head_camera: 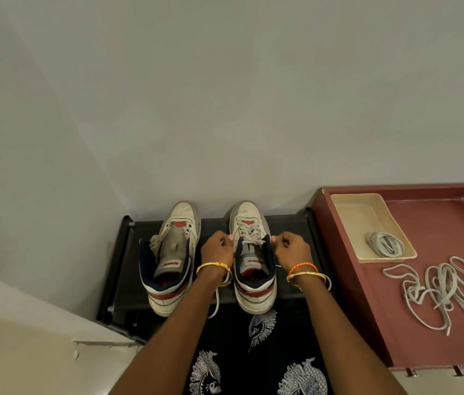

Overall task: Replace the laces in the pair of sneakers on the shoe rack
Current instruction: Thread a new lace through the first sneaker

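Two white high-top sneakers stand side by side on the black shoe rack, toes toward the wall. The left sneaker has no lace and its tongue is pulled open. The right sneaker is threaded with a grey lace up to its collar. My left hand pinches one lace end at the shoe's left side. My right hand pinches the other end at its right side. Loose lace tails hang below both wrists.
A dark red tray-like surface sits to the right of the rack. On it lie a tangle of loose grey laces and a beige tray holding a coiled lace. The wall stands close behind the shoes.
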{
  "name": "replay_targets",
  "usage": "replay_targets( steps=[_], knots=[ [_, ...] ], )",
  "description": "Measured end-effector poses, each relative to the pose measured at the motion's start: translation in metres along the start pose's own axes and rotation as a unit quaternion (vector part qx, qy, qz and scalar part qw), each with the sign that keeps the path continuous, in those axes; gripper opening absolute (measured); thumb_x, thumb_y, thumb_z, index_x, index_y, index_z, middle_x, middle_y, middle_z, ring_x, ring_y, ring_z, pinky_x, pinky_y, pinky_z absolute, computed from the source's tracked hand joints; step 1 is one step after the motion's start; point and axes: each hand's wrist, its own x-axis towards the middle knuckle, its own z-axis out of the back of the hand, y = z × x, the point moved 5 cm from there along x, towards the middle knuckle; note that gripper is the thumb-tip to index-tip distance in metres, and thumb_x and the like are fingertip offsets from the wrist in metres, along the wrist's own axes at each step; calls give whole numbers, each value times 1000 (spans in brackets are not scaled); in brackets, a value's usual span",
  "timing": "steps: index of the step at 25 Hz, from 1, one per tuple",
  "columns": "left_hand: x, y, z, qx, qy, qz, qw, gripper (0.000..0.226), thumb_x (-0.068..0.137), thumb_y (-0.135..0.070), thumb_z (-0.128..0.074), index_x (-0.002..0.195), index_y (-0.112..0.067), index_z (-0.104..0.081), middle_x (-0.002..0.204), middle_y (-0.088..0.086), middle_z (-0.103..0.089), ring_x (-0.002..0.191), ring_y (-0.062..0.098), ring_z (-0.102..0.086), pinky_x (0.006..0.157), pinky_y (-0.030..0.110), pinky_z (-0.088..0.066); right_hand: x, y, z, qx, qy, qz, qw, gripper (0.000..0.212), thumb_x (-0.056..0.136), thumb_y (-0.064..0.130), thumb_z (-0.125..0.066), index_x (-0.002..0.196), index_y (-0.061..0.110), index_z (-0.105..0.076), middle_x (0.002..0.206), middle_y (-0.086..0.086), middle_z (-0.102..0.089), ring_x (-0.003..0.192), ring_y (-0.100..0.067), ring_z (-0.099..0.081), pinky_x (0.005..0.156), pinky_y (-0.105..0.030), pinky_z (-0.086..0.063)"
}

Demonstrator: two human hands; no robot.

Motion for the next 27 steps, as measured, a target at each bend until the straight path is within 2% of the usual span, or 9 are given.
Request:
replay_targets(
  steps=[2, 4, 6, 8, 10, 13, 16, 23, 27],
  knots=[
    [0, 3, 4, -63, -15, 44, 997, 28, 95, -21, -51, 68, -14, -50, 83, 10, -61, 83, 30, -65, 74, 38, -51, -2, 1, -2, -19, -13, -9, 1000, 31, 93, 20, -56, 62, 15, -51, 74, -9, -58, 73, -25, -54, 66, -25, -39],
    [-5, 0, 7, -84, 19, 81, 993, 25, 95, -17, -52, 71, -12, -54, 86, 11, -63, 80, 30, -66, 77, 40, -56, -5, 7, 2, -24, -14, -24, 999, 27, 91, 22, -58, 66, 13, -57, 75, -10, -62, 74, -27, -58, 69, -29, -46],
    [-13, -20, 18, -110, 74, 108, 985, 19, 95, -9, -49, 79, -6, -58, 74, 9, -58, 62, 22, -60, 64, 29, -58, -8, 25, 20, 4, -12, -30, 999, 25, 89, 18, -60, 66, 11, -61, 69, -7, -63, 70, -22, -59, 69, -27, -46],
    [-19, -53, 39, -146, 99, 118, 977, 20, 94, 0, -45, 77, -3, -55, 64, 8, -54, 43, 13, -52, 39, 16, -44, -9, 58, 43, 52, 8, -16, 999, 24, 89, 13, -59, 66, 9, -63, 63, -5, -61, 59, -17, -56, 62, -26, -49],
    [-26, -97, 64, -149, 120, 95, 977, 22, 92, 4, -45, 74, -1, -55, 65, 10, -56, 32, 7, -51, 34, 13, -39, -17, 104, 71, 95, 51, 15, 994, 17, 90, 5, -56, 77, 5, -67, 65, -5, -63, 51, -10, -52, 51, -19, -48],
    [-47, -166, 97, -143, 180, 51, 972, 21, 93, 4, -44, 81, 3, -61, 70, 10, -59, 45, 9, -58, 43, 16, -46, -37, 177, 114, 81, 85, 91, 989, 14, 90, 3, -55, 91, 2, -69, 73, -5, -68, 49, -5, -51, 47, -14, -46],
    [-74, -222, 124, -149, 225, 14, 963, 19, 95, -2, -45, 96, 3, -64, 76, 8, -63, 63, 13, -60, 55, 19, -51, -63, 232, 150, 56, 89, 163, 981, 14, 92, 4, -55, 94, 5, -68, 78, -4, -69, 57, -5, -55, 53, -15, -49],
    [-119, -289, 160, -223, 257, -23, 940, 28, 98, -19, -45, 84, -2, -62, 64, 5, -63, 50, 13, -62, 50, 20, -52, -103, 294, 197, 47, 63, 263, 962, 10, 90, 9, -59, 94, 6, -68, 75, -3, -69, 63, -8, -58, 64, -19, -53],
    [-132, -311, 176, -224, 254, -46, 940, 35, 99, -23, -43, 84, -1, -65, 69, 7, -68, 56, 15, -65, 54, 23, -53, -112, 313, 216, 23, 37, 309, 950, 11, 89, 14, -61, 93, 8, -70, 76, -3, -68, 67, -8, -59, 65, -18, -53]
  ],
)
